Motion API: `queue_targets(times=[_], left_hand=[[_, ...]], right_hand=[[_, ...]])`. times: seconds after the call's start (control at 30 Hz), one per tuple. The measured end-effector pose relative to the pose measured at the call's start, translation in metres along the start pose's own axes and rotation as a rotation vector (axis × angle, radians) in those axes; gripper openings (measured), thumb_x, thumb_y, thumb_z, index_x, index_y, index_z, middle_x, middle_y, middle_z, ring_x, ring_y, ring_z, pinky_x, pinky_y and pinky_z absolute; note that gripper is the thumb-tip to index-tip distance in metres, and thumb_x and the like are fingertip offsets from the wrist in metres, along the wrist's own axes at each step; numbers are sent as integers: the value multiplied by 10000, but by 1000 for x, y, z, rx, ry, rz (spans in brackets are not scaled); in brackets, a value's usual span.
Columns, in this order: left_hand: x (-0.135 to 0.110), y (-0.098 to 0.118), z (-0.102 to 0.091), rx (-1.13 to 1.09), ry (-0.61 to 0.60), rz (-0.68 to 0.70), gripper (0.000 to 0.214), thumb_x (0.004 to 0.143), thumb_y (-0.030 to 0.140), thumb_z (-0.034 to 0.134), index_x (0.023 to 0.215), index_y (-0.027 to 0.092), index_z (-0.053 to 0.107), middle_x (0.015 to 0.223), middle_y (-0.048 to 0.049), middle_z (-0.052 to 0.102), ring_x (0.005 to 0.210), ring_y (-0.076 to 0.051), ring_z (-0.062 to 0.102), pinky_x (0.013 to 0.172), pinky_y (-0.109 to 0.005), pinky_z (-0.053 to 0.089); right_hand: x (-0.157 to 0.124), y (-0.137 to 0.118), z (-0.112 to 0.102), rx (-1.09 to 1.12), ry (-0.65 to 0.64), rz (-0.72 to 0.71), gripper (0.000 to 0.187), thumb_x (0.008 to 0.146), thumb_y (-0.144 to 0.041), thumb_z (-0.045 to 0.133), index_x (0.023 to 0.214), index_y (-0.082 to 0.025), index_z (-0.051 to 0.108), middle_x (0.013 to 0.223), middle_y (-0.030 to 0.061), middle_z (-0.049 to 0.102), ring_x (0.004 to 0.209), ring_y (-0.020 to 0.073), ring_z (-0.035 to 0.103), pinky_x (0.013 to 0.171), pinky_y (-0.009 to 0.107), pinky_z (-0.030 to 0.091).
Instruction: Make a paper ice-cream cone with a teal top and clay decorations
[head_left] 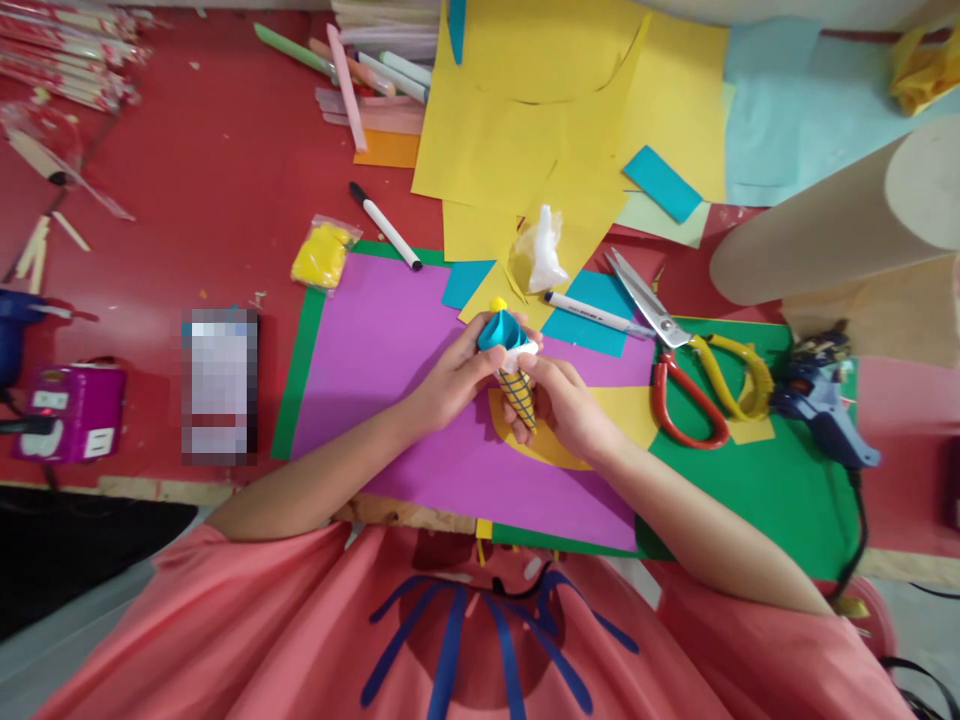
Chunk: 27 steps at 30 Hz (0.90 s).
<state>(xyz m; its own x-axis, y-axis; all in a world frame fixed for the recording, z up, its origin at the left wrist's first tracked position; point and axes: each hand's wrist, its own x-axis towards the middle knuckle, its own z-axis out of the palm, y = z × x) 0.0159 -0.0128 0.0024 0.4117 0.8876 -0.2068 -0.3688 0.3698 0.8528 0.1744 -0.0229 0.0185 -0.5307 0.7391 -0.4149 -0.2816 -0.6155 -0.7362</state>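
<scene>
Both my hands hold a small paper ice-cream cone (517,392) over the purple sheet (390,370). The cone is yellow with a dark blue grid, topped by a folded blue paper scoop (498,330), a bit of white and a small yellow ball. My left hand (454,380) pinches the blue top from the left. My right hand (566,405) grips the cone's lower part from the right. A yellow cut-out (630,415) lies under my right hand.
Red-and-yellow scissors (690,370), a blue glue gun (821,395), a white marker (596,315), a black-capped marker (386,228), a bag of yellow balls (322,255), a white plastic bag (544,250), yellow sheets (570,90), a cardboard roll (825,220) and a green sheet (750,480) surround my hands.
</scene>
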Motion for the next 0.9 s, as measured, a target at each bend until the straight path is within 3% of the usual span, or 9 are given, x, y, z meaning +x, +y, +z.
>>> queue_targets(times=[0.1, 0.43, 0.7, 0.9], left_hand=[[0, -1, -1, -20, 4, -15, 473, 838, 575, 654, 1190, 272, 560, 1183, -44, 689, 1146, -261, 650, 872, -354, 554], [2, -2, 2, -119, 43, -8, 455, 839, 563, 649, 1179, 262, 612, 1155, -48, 688, 1319, -306, 550, 1114, -495, 437], [4, 3, 4, -153, 124, -5, 409, 830, 494, 649, 1140, 230, 617, 1188, -52, 686, 1357, -292, 517, 1163, -477, 383], [6, 4, 5, -173, 192, -22, 309, 808, 315, 579, 1099, 214, 606, 1099, -28, 708, 1252, -259, 599, 1121, -440, 432]], right_hand=[[0, 0, 1, -7, 0, -7, 399, 899, -518, 578, 735, -153, 573, 529, -7, 641, 364, 105, 584, 359, 195, 447], [-2, -1, 2, -88, -1, -33, 327, 930, -474, 544, 825, -165, 551, 550, -17, 642, 387, 103, 598, 376, 184, 434], [-2, -5, 0, -105, -1, -4, 243, 874, -398, 597, 938, -167, 559, 561, -21, 657, 397, 116, 606, 386, 186, 437], [0, -3, -1, -105, 24, 13, 363, 884, -495, 581, 993, -149, 594, 534, -27, 626, 433, 139, 634, 408, 208, 495]])
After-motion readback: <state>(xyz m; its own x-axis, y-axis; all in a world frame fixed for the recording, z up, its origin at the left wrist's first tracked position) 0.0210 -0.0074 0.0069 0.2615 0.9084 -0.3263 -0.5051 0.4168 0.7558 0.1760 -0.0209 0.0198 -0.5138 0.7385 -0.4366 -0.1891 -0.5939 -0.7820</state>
